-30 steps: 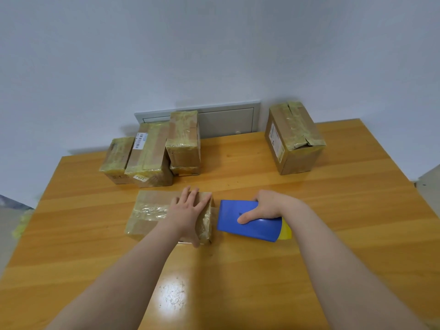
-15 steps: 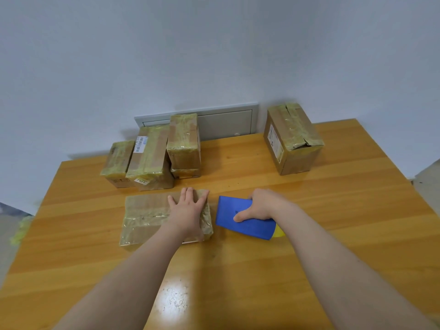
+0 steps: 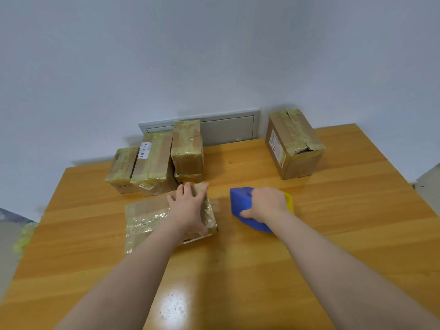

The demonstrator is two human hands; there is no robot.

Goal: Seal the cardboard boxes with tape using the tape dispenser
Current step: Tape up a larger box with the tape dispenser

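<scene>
Two hands: left hand [image 3: 188,208] spread on glossy taped box [image 3: 147,217], right hand [image 3: 267,203] gripping blue dispenser [image 3: 239,198].

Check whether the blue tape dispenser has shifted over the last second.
Yes. The tape dispenser, gripped by the right hand, has moved right and slightly back, toward the large box at the table's far right.

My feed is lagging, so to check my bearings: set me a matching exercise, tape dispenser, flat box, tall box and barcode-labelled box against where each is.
Things: 1 tape dispenser; 2 flat box; 3 tall box; 4 barcode-labelled box.
Places: A alone, far right; B under the left hand; C gripped by the right hand; D far left, beside the stacked boxes.
Pairs: 1-C, 2-B, 3-A, 4-D.
</scene>
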